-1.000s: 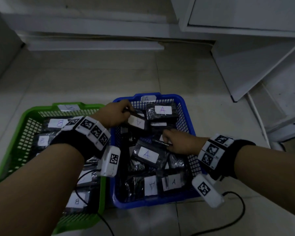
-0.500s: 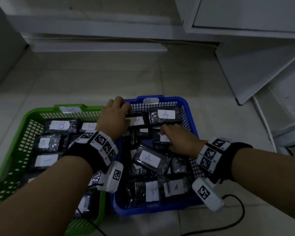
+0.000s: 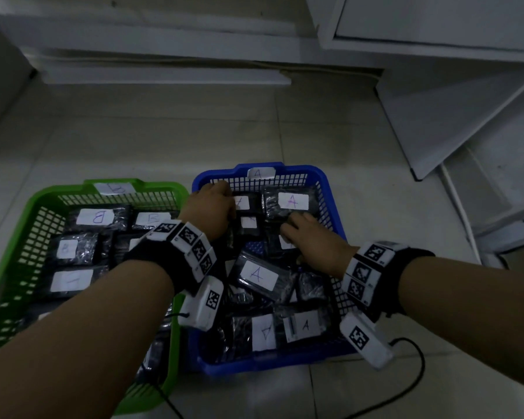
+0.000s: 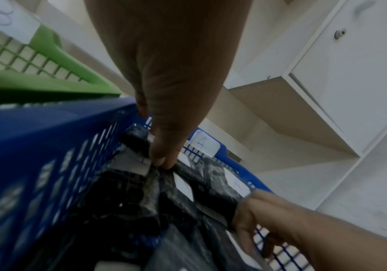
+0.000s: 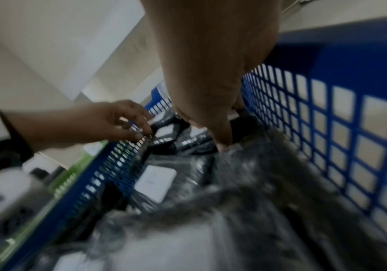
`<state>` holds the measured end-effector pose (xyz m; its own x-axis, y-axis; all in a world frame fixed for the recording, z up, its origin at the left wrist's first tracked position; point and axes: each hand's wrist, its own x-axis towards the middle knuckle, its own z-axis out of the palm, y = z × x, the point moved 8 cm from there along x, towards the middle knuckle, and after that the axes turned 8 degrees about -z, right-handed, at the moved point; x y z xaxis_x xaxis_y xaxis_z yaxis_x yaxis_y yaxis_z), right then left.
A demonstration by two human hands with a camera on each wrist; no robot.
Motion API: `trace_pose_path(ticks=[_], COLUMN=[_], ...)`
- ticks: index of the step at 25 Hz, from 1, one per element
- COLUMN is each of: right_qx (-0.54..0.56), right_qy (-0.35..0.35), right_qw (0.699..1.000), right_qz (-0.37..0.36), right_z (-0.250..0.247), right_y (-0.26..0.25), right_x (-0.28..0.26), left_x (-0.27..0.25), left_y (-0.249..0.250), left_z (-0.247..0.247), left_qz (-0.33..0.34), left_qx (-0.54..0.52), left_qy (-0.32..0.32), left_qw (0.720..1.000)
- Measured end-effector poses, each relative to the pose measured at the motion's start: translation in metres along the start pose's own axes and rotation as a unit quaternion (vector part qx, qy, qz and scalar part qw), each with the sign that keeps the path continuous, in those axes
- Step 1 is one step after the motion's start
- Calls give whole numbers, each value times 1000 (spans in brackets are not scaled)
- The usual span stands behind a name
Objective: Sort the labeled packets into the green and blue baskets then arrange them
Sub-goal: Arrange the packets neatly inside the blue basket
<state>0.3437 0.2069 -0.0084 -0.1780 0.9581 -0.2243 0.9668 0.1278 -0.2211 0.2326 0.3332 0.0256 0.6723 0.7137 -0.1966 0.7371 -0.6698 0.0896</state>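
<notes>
Clearly the sorting is looking done and the arranging is under way. On the left, the green basket (image 3: pixel 47 201) is sitting on the floor, carrying a B tag on its far rim and holding dark packets with white B labels (image 3: pixel 95 217), lying flat in rough rows. Just beside it, rim against rim, the blue basket (image 3: pixel 327 189) is carrying an A tag and holding the A packets (image 3: pixel 256 275), several of them tilted and overlapping.

The left hand (image 3: pixel 210 210) is reaching into the far left corner of the blue basket; in the left wrist view its thumb and fingers are pinching the edge of a packet (image 4: pixel 132 161) near its white label. The right hand (image 3: pixel 310 241) is resting further right, its fingertips (image 5: pixel 222 141) pressing down among the packets near the right wall; whether it is gripping one I cannot tell.

These packets are looking light, soft and crinkly: black contents in glossy clear wrap, each with a hand-lettered white sticker. That film will probably be slippery and will buckle if squeezed mid-face, so taking a packet by its edges, thumb on top and fingers beneath, seems the safer hold. Sliding them flat into rows should be easier than lifting them.
</notes>
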Motion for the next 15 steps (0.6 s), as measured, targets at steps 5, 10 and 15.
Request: trace_pose_path(ticks=[5, 10, 15], right_qx=[129, 145, 123], right_qy=[55, -51, -94], right_qw=[987, 981, 984], right_qz=[76, 117, 93], right_z=[-3, 27, 24], right_y=[-17, -37, -42], right_x=[-16, -20, -19], left_x=[-22, -33, -41], left_y=[22, 28, 34], left_z=[18, 37, 42], left_qz=[85, 104, 137], left_qx=[-15, -23, 56], left_qy=[-52, -136, -177], left_qw=[995, 985, 973])
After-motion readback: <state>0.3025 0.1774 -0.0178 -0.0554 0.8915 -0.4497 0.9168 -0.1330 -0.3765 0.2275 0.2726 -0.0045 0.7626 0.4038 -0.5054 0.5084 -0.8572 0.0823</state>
